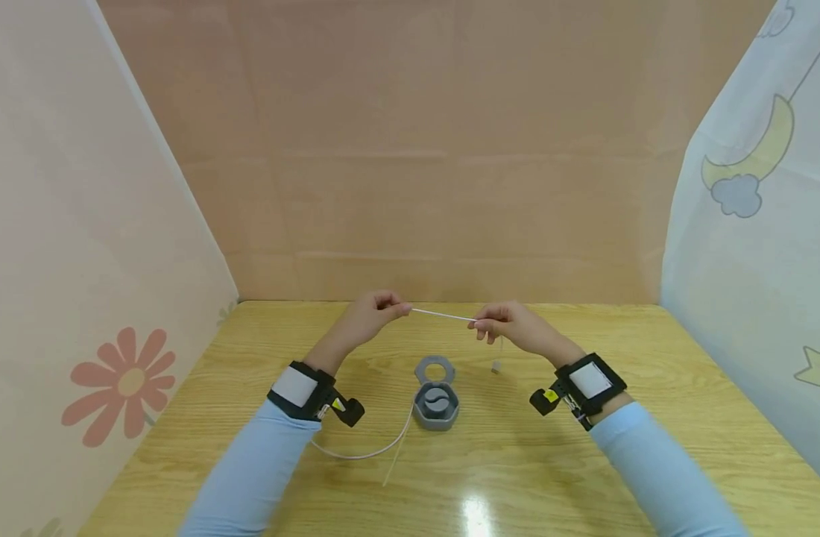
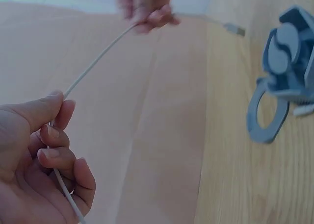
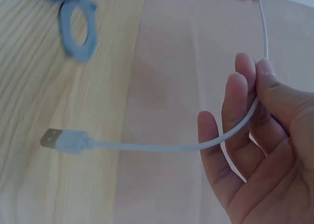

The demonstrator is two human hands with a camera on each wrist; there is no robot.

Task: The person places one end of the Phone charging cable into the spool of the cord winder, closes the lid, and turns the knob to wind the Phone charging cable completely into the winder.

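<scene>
Both hands hold a thin white cable stretched between them above the wooden table. My left hand pinches it between thumb and curled fingers. My right hand pinches it further along, and the thumb presses the cable against the fingers. The cable's USB plug hangs below the right hand, just above the table. The rest of the cable trails under the left wrist onto the table. A grey hexagonal case sits between the forearms with its ring-shaped lid flipped open.
Cloth screens close in the table: a flower print on the left, plain pink at the back, a moon and star print on the right. The grey case lies close below both hands.
</scene>
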